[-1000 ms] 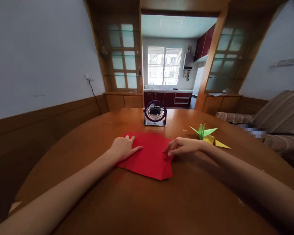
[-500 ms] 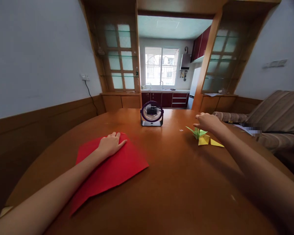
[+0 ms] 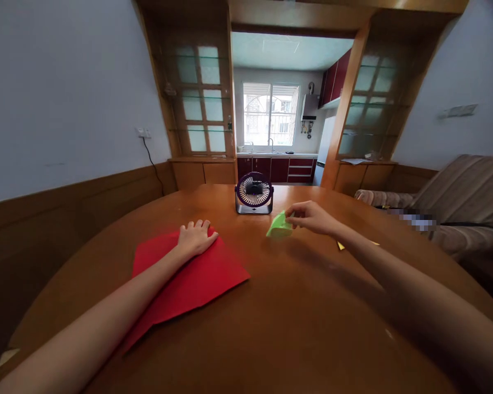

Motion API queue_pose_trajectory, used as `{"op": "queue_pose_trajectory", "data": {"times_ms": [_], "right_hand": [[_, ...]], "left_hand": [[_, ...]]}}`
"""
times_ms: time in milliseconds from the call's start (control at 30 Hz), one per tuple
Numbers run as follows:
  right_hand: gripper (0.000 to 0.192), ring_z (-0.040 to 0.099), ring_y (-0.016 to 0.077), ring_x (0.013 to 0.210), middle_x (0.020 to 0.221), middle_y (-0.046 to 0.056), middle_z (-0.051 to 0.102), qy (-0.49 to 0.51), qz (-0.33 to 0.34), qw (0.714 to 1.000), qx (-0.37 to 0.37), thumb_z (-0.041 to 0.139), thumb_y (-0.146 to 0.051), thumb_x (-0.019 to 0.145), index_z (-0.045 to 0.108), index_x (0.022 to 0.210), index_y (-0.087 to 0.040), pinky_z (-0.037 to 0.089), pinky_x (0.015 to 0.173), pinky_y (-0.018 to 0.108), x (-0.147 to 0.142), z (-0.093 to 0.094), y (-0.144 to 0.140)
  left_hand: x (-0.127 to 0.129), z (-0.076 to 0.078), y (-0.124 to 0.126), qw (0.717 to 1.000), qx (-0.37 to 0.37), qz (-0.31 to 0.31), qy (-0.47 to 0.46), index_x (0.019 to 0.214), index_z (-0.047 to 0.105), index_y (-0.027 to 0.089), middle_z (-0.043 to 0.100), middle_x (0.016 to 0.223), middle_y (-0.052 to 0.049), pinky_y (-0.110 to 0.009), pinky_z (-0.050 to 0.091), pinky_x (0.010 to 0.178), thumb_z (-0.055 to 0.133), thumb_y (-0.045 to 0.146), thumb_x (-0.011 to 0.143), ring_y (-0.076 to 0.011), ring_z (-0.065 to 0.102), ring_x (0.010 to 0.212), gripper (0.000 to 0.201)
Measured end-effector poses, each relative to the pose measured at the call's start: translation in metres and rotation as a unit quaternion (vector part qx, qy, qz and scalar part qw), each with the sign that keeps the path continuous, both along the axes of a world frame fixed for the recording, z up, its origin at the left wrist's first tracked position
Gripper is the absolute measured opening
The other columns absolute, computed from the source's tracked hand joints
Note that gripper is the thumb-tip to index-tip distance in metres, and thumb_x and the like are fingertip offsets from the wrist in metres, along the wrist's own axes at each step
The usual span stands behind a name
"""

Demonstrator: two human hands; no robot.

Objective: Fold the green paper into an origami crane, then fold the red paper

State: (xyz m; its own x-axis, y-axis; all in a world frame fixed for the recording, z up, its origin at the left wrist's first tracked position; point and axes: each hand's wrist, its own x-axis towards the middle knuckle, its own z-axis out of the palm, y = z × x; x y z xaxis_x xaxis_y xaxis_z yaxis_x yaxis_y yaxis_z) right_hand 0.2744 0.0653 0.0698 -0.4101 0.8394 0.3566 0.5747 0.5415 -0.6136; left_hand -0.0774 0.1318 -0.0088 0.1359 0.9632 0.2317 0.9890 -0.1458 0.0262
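My left hand (image 3: pixel 196 238) lies with fingers spread on the upper part of a large red sheet of paper (image 3: pixel 197 284), which is flat on the left of the table apart from a slightly raised near edge. In the fingertips of my right hand (image 3: pixel 308 216) is a light green folded paper crane (image 3: pixel 280 225), pinched a little right of the small fan. The crane is partly covered by the fingers. Behind my right wrist, bits of a yellow folded paper piece (image 3: pixel 340 245) show; my forearm hides most of it.
A small dark purple fan (image 3: pixel 253 192) stands on the brown wooden table (image 3: pixel 271 328) at its far side. A striped sofa (image 3: pixel 472 197) is beyond the right edge. A pale scrap (image 3: pixel 8 357) sits at the lower left edge.
My right hand has taken hold of the green paper crane and moved it left, from beside the yellow piece to near the fan. My left hand has shifted slightly right on the red paper.
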Motion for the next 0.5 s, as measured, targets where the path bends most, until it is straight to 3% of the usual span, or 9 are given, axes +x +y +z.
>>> {"op": "queue_pose_trajectory", "data": {"times_ms": [100, 233, 367, 500], "right_hand": [[0.018, 0.058, 0.0115, 0.061, 0.074, 0.003, 0.067, 0.097, 0.042, 0.994, -0.028, 0.064, -0.032, 0.077, 0.068, 0.083, -0.016, 0.043, 0.058, 0.024, -0.032, -0.028, -0.006], [0.018, 0.056, 0.0110, 0.060, 0.071, 0.001, 0.066, 0.217, 0.042, 0.970, -0.099, 0.069, -0.033, 0.072, 0.067, 0.078, -0.016, 0.042, 0.057, 0.024, -0.063, -0.065, -0.010], [0.022, 0.053, 0.0094, 0.051, 0.061, -0.002, 0.063, 0.319, 0.040, 0.930, -0.176, 0.072, -0.035, 0.069, 0.066, 0.079, -0.016, 0.039, 0.052, 0.023, -0.074, -0.087, -0.007], [0.026, 0.057, 0.0108, 0.050, 0.059, -0.003, 0.061, 0.385, 0.014, 0.901, -0.200, 0.076, -0.037, 0.064, 0.064, 0.077, -0.017, 0.043, 0.052, 0.024, -0.070, -0.091, -0.005]], "left_hand": [[0.000, -0.008, 0.007, 1.000, -0.018, -0.021, 0.005, 0.141, 0.043, 0.011, 0.033, 0.153, -0.016, -0.054, 0.014, 0.114, 0.028, 0.045, 0.091, -0.0319, 0.027, 0.142, 0.062], [-0.004, -0.014, 0.015, 0.998, -0.054, -0.040, 0.001, 0.148, 0.032, 0.009, 0.026, 0.156, -0.011, -0.045, 0.013, 0.118, 0.025, 0.042, 0.092, -0.0245, 0.021, 0.146, 0.066], [-0.001, -0.016, 0.025, 0.998, -0.060, -0.001, -0.018, 0.149, 0.031, 0.008, 0.023, 0.156, -0.013, -0.050, 0.013, 0.118, 0.027, 0.047, 0.092, -0.0279, 0.019, 0.146, 0.069], [0.007, -0.014, 0.033, 0.995, -0.034, 0.083, -0.052, 0.146, 0.033, 0.000, 0.026, 0.153, -0.023, -0.059, 0.017, 0.113, 0.030, 0.049, 0.091, -0.0383, 0.021, 0.144, 0.074]]}}
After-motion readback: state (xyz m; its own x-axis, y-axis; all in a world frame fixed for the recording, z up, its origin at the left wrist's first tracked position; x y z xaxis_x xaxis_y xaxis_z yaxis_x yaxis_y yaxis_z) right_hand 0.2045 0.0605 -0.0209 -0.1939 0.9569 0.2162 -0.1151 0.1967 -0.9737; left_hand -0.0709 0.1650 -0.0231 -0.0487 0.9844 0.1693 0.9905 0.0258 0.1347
